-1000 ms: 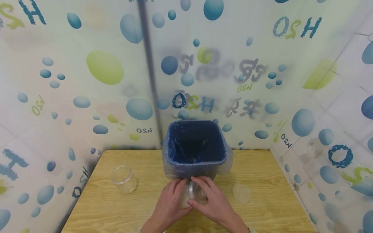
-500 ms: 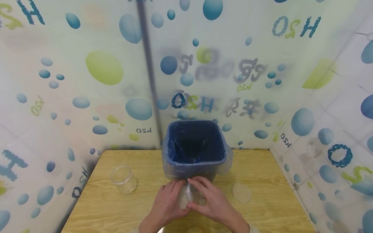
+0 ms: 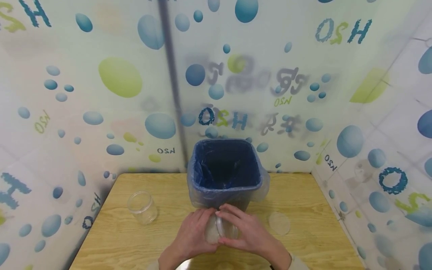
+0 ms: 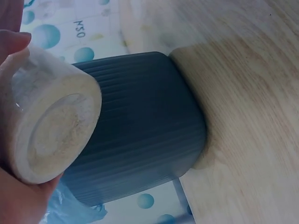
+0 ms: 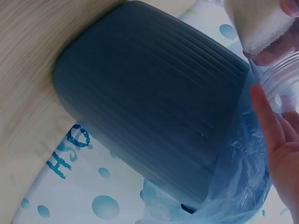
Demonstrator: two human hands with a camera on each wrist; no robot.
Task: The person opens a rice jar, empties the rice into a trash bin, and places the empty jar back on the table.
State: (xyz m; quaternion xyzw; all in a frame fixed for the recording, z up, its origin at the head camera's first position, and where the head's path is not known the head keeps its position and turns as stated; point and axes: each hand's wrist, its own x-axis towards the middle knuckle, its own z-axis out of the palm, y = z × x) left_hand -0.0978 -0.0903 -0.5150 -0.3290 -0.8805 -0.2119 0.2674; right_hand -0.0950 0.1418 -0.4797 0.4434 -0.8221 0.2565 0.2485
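Clear plastic forms the jar point(image 3: 217, 228), held by both hands at the lower centre of the head view, just in front of a dark blue bin point(image 3: 225, 170) lined with a thin bag. The left hand point(image 3: 192, 238) wraps curled fingers round the jar's body, which holds pale powder. The right hand point(image 3: 251, 234) curls its fingers round the lid end; this looks like unscrewing, calling for a firm twist. An empty jar point(image 3: 142, 207) stands at lower left, a loose lid point(image 3: 279, 223) at right, on the wooden desk point(image 3: 303, 195).

Your left hand point(image 3: 194, 234) and right hand point(image 3: 248, 232) meet at centre, fingers curled inward, fingertips nearly touching, wrists low.
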